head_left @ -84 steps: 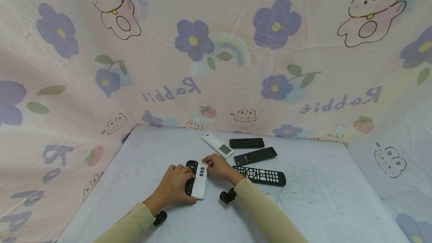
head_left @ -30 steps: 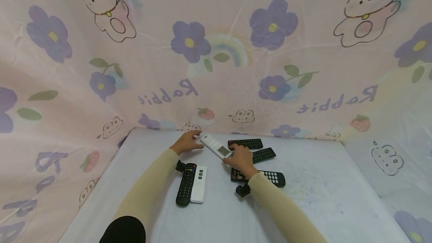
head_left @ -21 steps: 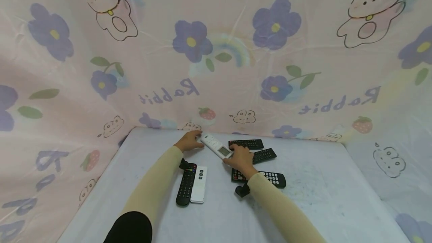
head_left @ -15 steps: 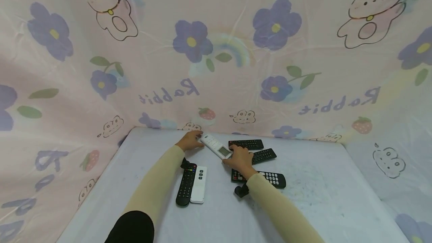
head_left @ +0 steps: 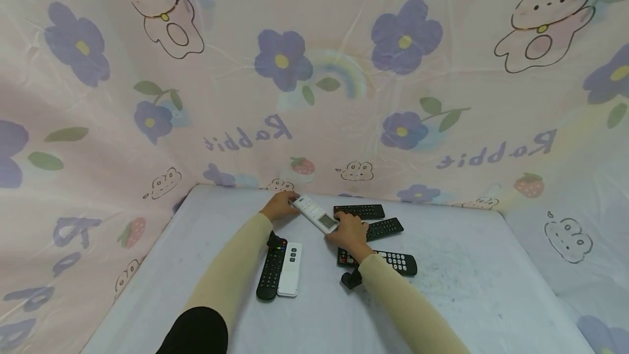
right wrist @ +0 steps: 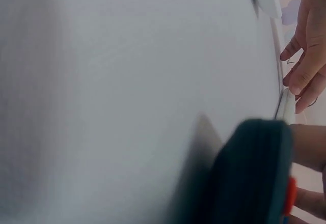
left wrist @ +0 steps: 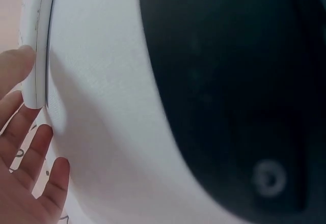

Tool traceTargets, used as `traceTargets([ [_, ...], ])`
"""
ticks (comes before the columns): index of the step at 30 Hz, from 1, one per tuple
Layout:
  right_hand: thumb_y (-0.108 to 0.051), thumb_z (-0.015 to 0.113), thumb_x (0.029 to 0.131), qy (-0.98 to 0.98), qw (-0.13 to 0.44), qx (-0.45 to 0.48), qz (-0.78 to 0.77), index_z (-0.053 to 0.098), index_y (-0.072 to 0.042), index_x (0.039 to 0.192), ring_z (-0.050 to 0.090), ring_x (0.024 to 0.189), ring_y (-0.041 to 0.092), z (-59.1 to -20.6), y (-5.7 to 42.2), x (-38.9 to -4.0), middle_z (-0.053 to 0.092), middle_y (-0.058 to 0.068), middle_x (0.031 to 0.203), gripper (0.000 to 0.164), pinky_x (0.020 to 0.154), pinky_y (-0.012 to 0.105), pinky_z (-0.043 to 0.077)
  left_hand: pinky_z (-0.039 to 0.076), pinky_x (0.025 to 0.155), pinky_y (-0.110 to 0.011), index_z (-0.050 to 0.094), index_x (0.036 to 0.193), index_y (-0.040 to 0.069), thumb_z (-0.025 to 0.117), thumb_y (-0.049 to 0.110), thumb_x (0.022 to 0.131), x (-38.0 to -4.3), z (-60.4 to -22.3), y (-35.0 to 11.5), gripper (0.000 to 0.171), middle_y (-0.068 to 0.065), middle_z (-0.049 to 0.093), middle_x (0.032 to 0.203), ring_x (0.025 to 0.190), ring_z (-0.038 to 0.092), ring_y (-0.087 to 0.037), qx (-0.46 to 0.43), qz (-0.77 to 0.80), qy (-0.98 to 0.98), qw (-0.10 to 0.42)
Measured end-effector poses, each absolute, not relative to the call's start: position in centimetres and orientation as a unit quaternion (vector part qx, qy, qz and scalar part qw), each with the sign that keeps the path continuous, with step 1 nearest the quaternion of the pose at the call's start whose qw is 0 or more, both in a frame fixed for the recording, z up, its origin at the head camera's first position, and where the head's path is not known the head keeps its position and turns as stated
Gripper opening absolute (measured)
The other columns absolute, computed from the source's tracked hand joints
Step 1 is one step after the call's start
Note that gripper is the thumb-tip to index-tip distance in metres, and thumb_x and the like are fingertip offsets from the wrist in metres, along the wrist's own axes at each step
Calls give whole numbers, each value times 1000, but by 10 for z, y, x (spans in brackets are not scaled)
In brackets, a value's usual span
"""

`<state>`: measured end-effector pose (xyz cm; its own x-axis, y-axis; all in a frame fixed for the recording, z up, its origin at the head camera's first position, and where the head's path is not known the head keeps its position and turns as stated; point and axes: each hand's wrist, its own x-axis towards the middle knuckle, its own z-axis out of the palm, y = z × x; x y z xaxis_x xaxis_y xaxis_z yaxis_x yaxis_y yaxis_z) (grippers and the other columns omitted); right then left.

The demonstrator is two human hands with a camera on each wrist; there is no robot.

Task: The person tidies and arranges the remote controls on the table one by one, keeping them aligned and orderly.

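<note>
A white air conditioner remote (head_left: 312, 210) with a small grey screen lies slantwise at the back of the table. My left hand (head_left: 280, 206) pinches its far left end; in the left wrist view the thumb presses the side of the remote (left wrist: 36, 56) while the other fingers spread past its end. At the screen end, my right hand (head_left: 350, 232) holds the remote between thumb and fingers. The right wrist view catches the left hand (right wrist: 308, 51) at the far end of the remote; the right fingers (right wrist: 308, 145) are only partly visible there.
A black remote (head_left: 270, 275) and a slim white remote (head_left: 290, 272) lie side by side in front of the left hand. Around the right hand are three more black remotes: one at the back (head_left: 361, 211), one in the middle (head_left: 385, 228), one under the wrist (head_left: 400, 262). A patterned curtain (head_left: 314, 124) encloses the table.
Both hands have left the black and slim white pair and gone to the air conditioner remote. In the last second, the left fingers have closed in on its far end; the right hand hardly moves.
</note>
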<state>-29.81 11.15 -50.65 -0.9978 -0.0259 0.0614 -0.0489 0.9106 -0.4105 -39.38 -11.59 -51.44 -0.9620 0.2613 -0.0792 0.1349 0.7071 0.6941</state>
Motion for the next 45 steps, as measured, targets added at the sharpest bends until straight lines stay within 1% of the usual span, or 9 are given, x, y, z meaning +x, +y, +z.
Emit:
traceTargets([
  [6,-36,83,68,-976,31,18,213,62,-11,124,59,95,30,-508,112,-297,68,11,108,65,89,57,40,47,100,-41,61,127,10,75,19,82,-393,-515,-114,47,-9,64,123,112,58,-25,101,364,923,78],
  [14,-35,83,68,-973,30,24,227,63,-10,124,60,97,28,-512,113,-302,68,9,111,64,89,56,40,47,98,-41,63,123,7,76,18,81,-393,-514,-113,46,-11,65,121,110,59,-26,98,365,924,65],
  [22,-33,85,67,-969,33,26,242,64,-10,122,62,93,25,-511,115,-300,70,9,110,64,91,56,37,47,98,-43,63,121,6,75,17,81,-389,-512,-110,43,-10,64,116,108,59,-26,83,366,924,73],
  [30,-31,86,67,-965,46,34,255,64,-10,122,63,94,24,-507,120,-294,70,8,110,63,95,58,34,51,93,-35,59,125,6,74,15,83,-378,-499,-107,45,-9,63,121,108,59,-22,78,387,916,70],
  [34,-31,86,67,-964,50,34,257,64,-10,122,63,94,24,-503,122,-290,71,8,108,62,96,59,34,51,91,-35,58,125,5,74,14,83,-374,-494,-106,46,-11,62,122,107,60,-23,70,417,903,71],
  [38,-29,85,68,-959,57,43,273,64,-8,121,63,94,24,-501,125,-286,69,9,110,61,93,57,35,50,93,-38,58,124,3,74,14,83,-371,-495,-107,45,-12,62,122,109,60,-24,68,427,898,79],
  [42,-27,85,70,-951,48,51,301,62,-7,124,64,91,21,-500,129,-284,66,10,113,63,88,46,46,50,94,-36,56,123,4,75,16,83,-370,-499,-110,46,-11,62,121,110,59,-24,62,422,900,95],
  [45,-23,84,72,-940,35,57,334,59,-4,128,65,93,20,-499,134,-282,63,13,118,64,79,36,54,52,89,-35,54,125,5,75,18,83,-368,-500,-113,49,-12,61,119,107,60,-23,69,420,898,107],
])
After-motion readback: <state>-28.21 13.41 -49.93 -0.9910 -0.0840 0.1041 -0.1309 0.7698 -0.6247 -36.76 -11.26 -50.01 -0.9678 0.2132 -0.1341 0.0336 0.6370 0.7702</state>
